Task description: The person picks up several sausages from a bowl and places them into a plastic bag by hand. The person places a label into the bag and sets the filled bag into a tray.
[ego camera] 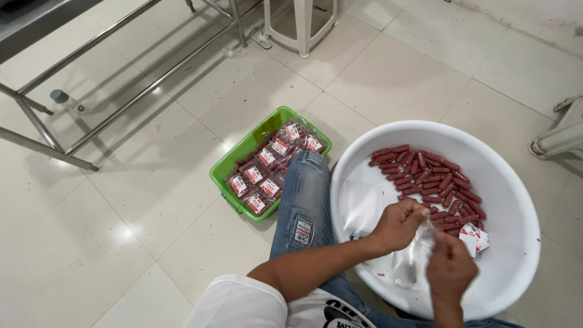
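- Your left hand [398, 223] and right hand [450, 270] both had their fingers pinched shut on one clear plastic bag [416, 255], held between them over the near part of the white basin [516, 255].
- The bag looked empty, as far as I could tell; its mouth was hidden by your fingers, so I judged this one barely begun.
- Just beyond your fingers lay the loose red sausages [434, 179], a sizeable heap against the far side of the basin, not yet bagged.
- Just right of your right hand sat a small stack of red-and-white labels [475, 235], and to the left of your left hand lay flat spare bags [359, 206].
- Farther left, past your jeans-clad knee [303, 200], the green tray [226, 169] held the finished packs [270, 170], nearly covering it.
- By that showing, a good share was done, yet plenty of sausages were left.
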